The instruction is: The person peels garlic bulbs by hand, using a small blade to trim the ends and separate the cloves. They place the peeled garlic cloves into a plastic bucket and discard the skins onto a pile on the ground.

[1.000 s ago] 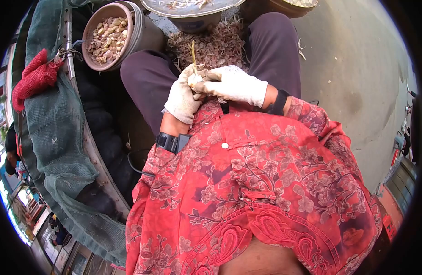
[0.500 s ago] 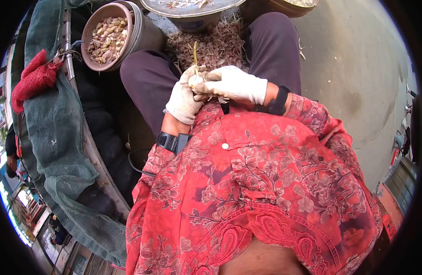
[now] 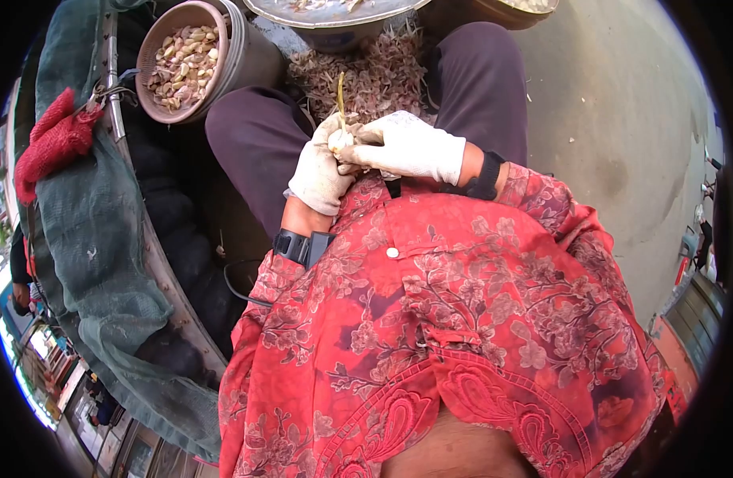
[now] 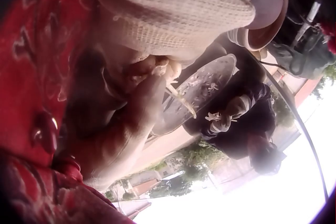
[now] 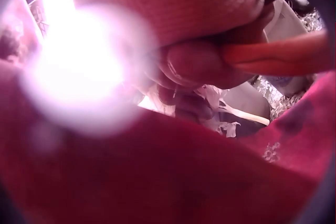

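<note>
The small white garlic bulb (image 3: 338, 140) with its thin dry yellow stalk (image 3: 339, 89) is up in front of the person's tummy, above the lap, between both hands. The left hand (image 3: 318, 171), in a white knitted glove, has its fingers curled round the bulb from below, like a little cup. The right hand (image 3: 406, 147), in the same kind of glove, comes in from the side, and its finger and thumb pinch the bulb. In the right wrist view the light is too bright, so we cannot tell just which bit they pinch. We think the work now is pulling the bulb apart. To do it well, we should hold the bulb snug in the left hand but not squash it. We should push the right thumb in where two pieces meet, then roll one piece away. The heap of dry pinkish garlic skins (image 3: 366, 72) lies on the ground just past the hands, between the knees in dark trousers (image 3: 255, 135), so loose bits can drop there. The round brown bowl (image 3: 146, 56) full of loose garlic cloves (image 3: 183, 68) stands near the left knee, a short reach away. A grey metal basin (image 3: 334, 20) stands behind the skins. Further left, a red net bag (image 3: 56, 139) hangs on green netting (image 3: 87, 223).
</note>
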The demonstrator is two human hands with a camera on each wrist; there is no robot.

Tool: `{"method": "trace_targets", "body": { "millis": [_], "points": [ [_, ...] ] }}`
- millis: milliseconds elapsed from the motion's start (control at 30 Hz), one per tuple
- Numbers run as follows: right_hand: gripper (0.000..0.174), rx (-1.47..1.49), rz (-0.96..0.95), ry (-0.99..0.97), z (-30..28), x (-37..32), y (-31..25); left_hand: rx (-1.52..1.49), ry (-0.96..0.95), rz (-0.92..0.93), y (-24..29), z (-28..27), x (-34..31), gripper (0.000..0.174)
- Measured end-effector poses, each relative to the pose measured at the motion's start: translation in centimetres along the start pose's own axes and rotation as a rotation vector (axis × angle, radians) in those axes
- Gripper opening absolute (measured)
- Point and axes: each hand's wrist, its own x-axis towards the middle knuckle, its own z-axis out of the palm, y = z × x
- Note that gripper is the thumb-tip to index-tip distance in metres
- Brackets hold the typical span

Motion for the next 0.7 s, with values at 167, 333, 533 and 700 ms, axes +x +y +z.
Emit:
{"method": "trace_targets", "body": {
  "millis": [167,333,533,700],
  "points": [
    [0.045,-0.25,-0.242,0.121,0.7,0.3,1.2,0.847,0.096,-0.014,1.4,2.0,-0.3,0.054],
    [0.044,-0.254,-0.251,0.124,0.8,0.0,0.9,0.446,0.173,-0.054,1.3,2.9,-0.2,0.05],
    [0.044,-0.273,-0.215,0.104,0.9,0.0,0.8,-0.083,0.227,-0.158,1.9,1.8,0.1,0.061],
    [0.041,0.185,0.034,0.1,1.1,-0.1,0.7,0.424,0.158,-0.095,2.6,3.0,-0.1,0.076]
  ]
}}
